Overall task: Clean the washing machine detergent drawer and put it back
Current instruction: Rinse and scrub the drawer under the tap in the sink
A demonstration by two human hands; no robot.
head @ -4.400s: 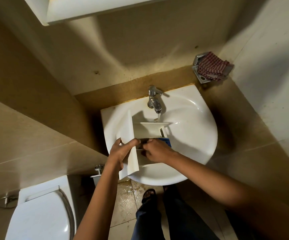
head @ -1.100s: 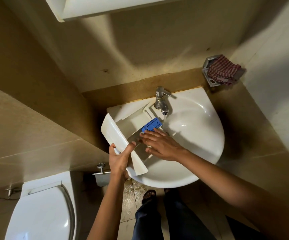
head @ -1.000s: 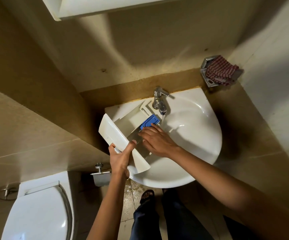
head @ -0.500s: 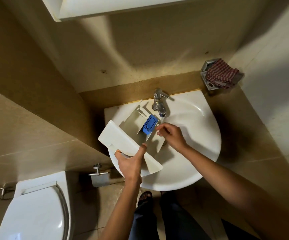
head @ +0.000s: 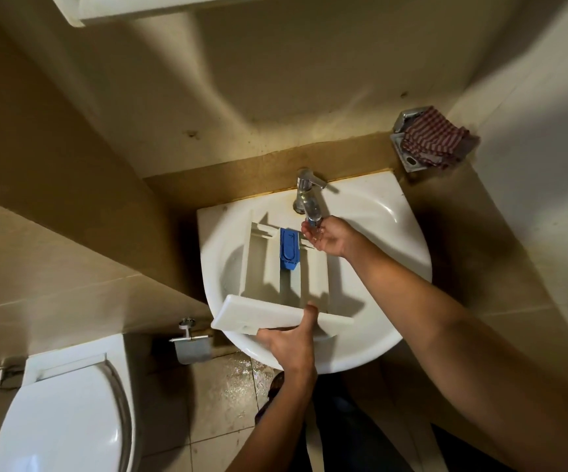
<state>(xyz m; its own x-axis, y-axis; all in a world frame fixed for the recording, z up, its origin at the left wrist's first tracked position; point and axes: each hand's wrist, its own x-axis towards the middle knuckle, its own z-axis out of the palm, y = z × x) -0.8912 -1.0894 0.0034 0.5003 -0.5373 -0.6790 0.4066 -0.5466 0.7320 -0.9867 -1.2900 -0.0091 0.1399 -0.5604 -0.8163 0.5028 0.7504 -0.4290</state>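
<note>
The white detergent drawer (head: 269,267) lies over the basin of the white sink (head: 388,328), its front panel toward me and its compartments facing up. A blue insert (head: 289,248) sits in the middle compartment. My left hand (head: 289,342) grips the front panel from below, thumb up over its top edge. My right hand (head: 330,233) is cupped palm up under the spout of the chrome tap (head: 308,199), apart from the drawer, and water runs into it.
A red striped cloth (head: 435,139) lies on a metal soap holder on the wall at the right. A toilet (head: 64,413) stands at the lower left, with a paper holder (head: 190,345) beside the sink. The floor tiles below the sink are wet.
My left hand has turned the drawer until its front panel faces me. My right hand left the inside of the drawer and moved up under the tap's spout.
</note>
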